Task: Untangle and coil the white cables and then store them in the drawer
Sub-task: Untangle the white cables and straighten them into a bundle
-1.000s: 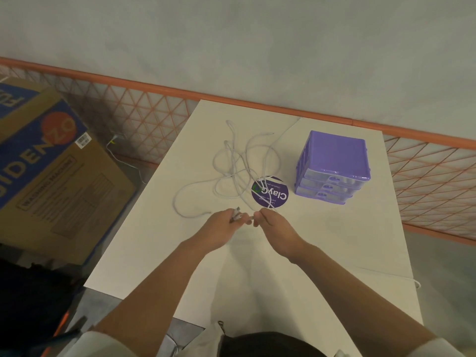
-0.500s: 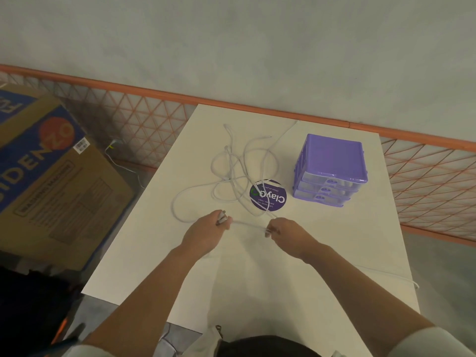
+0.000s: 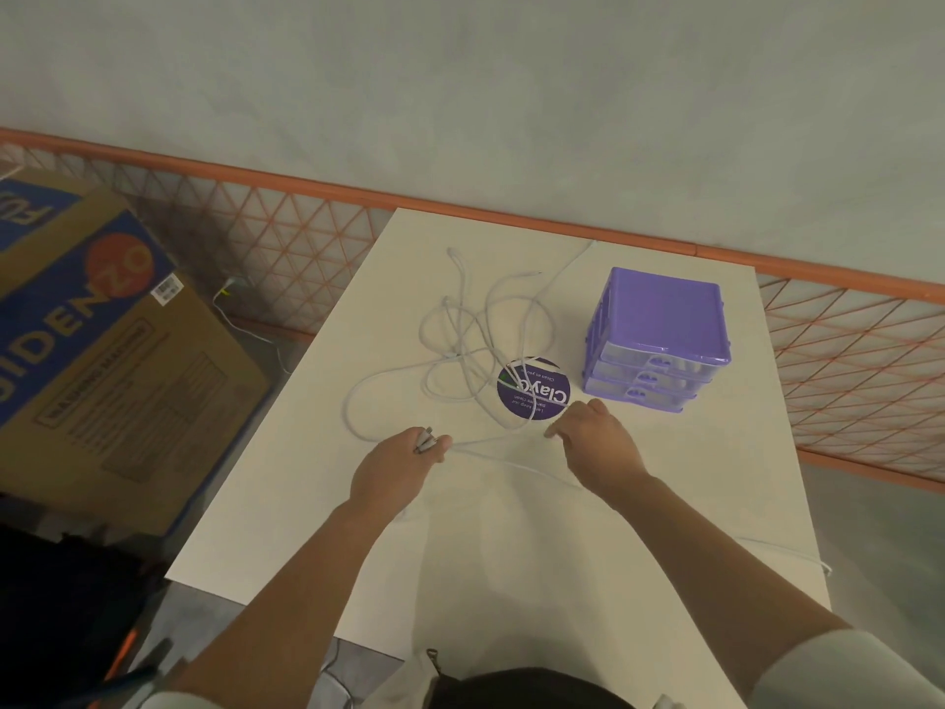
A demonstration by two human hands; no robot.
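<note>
Left hand point(image 3: 396, 465) pinches the plug ends of the white cables point(image 3: 463, 350); tangle lies ahead on the worktop point(image 3: 511, 555), left of the drawer unit point(image 3: 659, 340). One strand runs rightward under the right hand point(image 3: 598, 445) (fingers loose, contact unclear).

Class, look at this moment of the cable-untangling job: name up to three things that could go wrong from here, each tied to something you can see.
1. The left hand grips the plug ends while the white cables remain looped over each other; pulling could tighten the tangle.
2. Loops cross the round purple sticker close to the purple drawer unit; a tug might snag or nudge it.
3. One thin cable trails off the table edge and could slide off.
</note>
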